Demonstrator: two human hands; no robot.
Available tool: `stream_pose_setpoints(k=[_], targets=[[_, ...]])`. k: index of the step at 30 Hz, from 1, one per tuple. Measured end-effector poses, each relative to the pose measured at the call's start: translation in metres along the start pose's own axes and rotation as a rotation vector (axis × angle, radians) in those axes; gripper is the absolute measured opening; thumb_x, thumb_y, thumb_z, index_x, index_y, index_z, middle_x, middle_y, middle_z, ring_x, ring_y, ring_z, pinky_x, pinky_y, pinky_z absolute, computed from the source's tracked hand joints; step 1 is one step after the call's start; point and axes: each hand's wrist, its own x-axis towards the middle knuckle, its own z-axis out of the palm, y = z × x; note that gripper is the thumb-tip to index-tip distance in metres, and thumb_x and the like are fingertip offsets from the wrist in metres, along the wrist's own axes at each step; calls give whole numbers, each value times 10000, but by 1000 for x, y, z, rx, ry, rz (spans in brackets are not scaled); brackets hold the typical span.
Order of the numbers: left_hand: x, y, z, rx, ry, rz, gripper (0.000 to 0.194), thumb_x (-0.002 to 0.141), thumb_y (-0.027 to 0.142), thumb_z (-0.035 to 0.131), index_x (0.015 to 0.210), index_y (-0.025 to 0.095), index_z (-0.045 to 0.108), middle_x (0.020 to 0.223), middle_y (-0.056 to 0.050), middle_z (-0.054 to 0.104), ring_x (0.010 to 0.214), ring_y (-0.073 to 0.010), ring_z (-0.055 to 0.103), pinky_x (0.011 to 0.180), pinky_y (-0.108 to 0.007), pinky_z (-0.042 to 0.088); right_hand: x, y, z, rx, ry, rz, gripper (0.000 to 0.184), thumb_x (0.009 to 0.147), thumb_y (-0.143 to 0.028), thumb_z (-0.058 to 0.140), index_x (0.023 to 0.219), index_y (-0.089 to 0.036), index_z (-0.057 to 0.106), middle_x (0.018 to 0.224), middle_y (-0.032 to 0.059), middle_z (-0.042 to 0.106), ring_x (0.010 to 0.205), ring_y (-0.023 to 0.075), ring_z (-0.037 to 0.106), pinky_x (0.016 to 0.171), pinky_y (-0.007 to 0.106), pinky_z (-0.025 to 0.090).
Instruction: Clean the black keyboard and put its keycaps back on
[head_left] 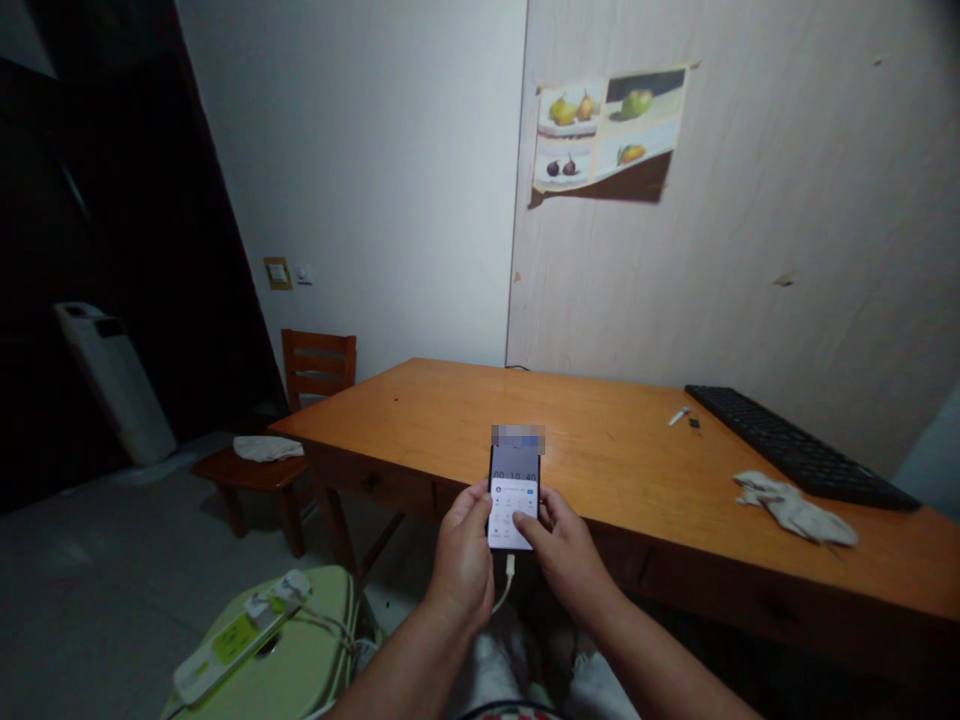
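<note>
Seemingly a room at home: a wooden desk (600, 440) with a keyboard (791, 440) at three o'clock, a slatted chair (319, 366) at nine, taped-up fruit pictures (604, 130) at one.

I see the phone (504, 507) between left hand (461, 540) and right hand (566, 545), before the table (450, 420). Rightward on it lies a keyboard (791, 442); leftward, a stool (315, 675) bears a power strip (214, 660).

phone screen (514, 498) | digits (514, 476): "00:10:40" | smaller lettering (515, 490): too small to read
</note>
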Motion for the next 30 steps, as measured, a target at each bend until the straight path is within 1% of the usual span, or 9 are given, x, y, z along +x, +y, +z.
stream_pose_setpoints(k=[5,8,11,17,23,26,30], targets=[[-4,-6,2,-2,-19,29,340,778,358,724,1036,144,668,961,-90,747,894,-230,706,804,-312,516,3,0,3,-96,75,18,390,767,-363,736,1081,-185,590,1021,89,731,941,255,690,842,392,543],[-7,-9,2,7,-30,50,323,822,382,686,1045,149,665,996,-89,742,922,-231,700,821,-312,513,5,1,3,-127,103,31,391,769,-378,732,1072,-184,579,1015,91,729,949,258,690,833,389,544],[-9,-12,3,10,-35,56,318,835,375,675,1062,153,661,1019,-86,738,949,-229,693,844,-309,508,5,-1,4,-138,114,26,378,778,-402,724,1049,-181,582,1008,94,729,955,261,689,833,389,544],[-11,-13,5,11,-44,46,340,808,388,709,1061,165,667,1036,-87,737,970,-233,690,866,-308,502,4,-2,3,-118,142,31,391,734,-412,764,1013,-189,604,993,90,740,943,270,697,816,384,549],[-9,-10,6,-6,-41,24,359,779,409,737,1027,156,679,1005,-99,739,934,-241,698,863,-334,513,5,3,0,-67,103,45,400,740,-404,768,1025,-186,589,1020,97,740,943,269,706,850,403,550],[-8,-8,7,-13,-34,26,339,772,390,739,1008,153,684,1001,-99,740,947,-243,697,870,-338,513,4,3,0,-58,107,44,412,736,-406,770,1033,-188,585,1018,94,742,957,273,706,856,407,550],[-5,-8,5,-10,-25,8,354,749,339,751,1039,149,680,987,-94,747,940,-240,699,859,-335,513,2,2,-2,-41,88,39,411,755,-404,753,1062,-185,590,1047,92,739,969,266,701,865,400,545]])
